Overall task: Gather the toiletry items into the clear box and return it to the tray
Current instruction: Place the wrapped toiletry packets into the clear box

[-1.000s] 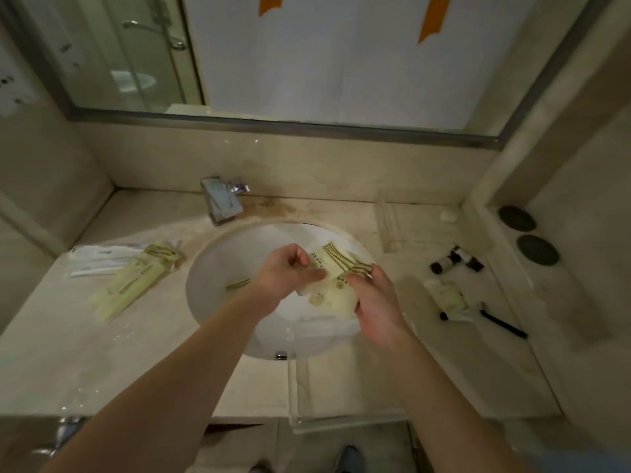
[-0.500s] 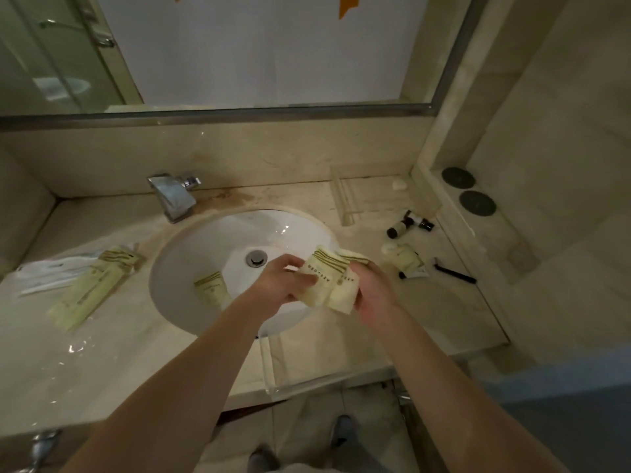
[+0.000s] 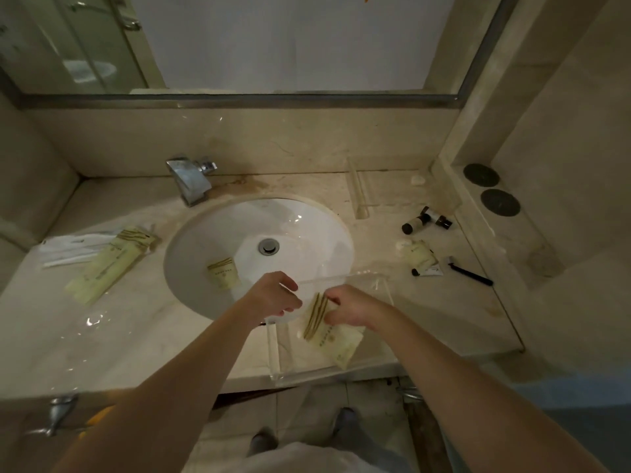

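Observation:
A clear box (image 3: pixel 274 351) stands at the counter's front edge, just right of the sink. My right hand (image 3: pixel 353 307) reaches down inside it, shut on several pale yellow toiletry packets (image 3: pixel 333 339) that lie against the box floor. My left hand (image 3: pixel 273 297) is curled at the box's far left corner, fingers pinching its rim. One more yellow packet (image 3: pixel 223 273) lies in the sink basin (image 3: pixel 300 233). A long yellow packet (image 3: pixel 109 268) and white wrapped items (image 3: pixel 73 247) rest on the counter at the left.
On the right counter lie two small dark-capped bottles (image 3: pixel 426 220), a pale tube (image 3: pixel 423 259) and a black-handled razor (image 3: pixel 473 272). A clear tray (image 3: pixel 358 192) and a small soap (image 3: pixel 417 180) sit by the back wall. The faucet (image 3: pixel 189 179) stands behind the sink.
Both hands moved down and toward me, from above the sink's edge into the clear box. My left hand released the packets and went to the box rim.

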Demonstrator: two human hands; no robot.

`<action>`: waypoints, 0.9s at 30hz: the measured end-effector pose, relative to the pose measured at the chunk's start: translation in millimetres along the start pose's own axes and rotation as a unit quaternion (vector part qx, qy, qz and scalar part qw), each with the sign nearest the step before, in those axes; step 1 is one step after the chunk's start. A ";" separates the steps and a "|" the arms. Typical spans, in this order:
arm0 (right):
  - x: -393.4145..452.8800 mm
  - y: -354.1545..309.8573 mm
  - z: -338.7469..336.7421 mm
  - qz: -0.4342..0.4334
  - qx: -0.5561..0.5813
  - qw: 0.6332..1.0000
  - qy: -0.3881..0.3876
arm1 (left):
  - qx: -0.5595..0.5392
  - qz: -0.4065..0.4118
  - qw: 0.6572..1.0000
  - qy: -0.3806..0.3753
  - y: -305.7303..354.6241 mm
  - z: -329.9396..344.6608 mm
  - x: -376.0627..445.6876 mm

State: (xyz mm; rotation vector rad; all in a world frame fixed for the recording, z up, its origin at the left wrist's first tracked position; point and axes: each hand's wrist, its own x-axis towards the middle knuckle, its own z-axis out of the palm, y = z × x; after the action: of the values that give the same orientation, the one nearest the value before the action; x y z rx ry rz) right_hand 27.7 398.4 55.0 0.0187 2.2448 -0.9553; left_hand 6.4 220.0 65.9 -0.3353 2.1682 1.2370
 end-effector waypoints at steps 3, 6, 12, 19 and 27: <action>8.1 -7.2 20.0 -0.008 -0.081 0.995 -0.053 | 0.059 0.001 0.998 -0.020 -13.6 1.5 -2.7; 15.3 -11.8 36.5 -0.013 -0.144 0.985 -0.090 | 0.153 0.026 0.987 -0.047 -23.2 9.0 -8.0; 25.1 -6.6 48.3 -0.025 -0.121 0.991 -0.055 | 0.234 0.048 0.970 -0.056 -36.9 23.2 -8.4; 32.7 -9.9 38.6 -0.092 -0.093 0.990 0.058 | 0.283 0.131 0.948 0.064 -33.0 29.1 -0.6; 33.3 4.8 44.9 -0.111 -0.153 0.981 0.046 | 0.446 0.100 0.889 -0.016 -28.2 33.4 2.9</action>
State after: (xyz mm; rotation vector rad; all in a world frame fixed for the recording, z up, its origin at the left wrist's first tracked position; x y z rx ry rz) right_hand 30.0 365.1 9.8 -0.3382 2.4961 -0.7212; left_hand 30.9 233.4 32.2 0.3014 2.5137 0.2191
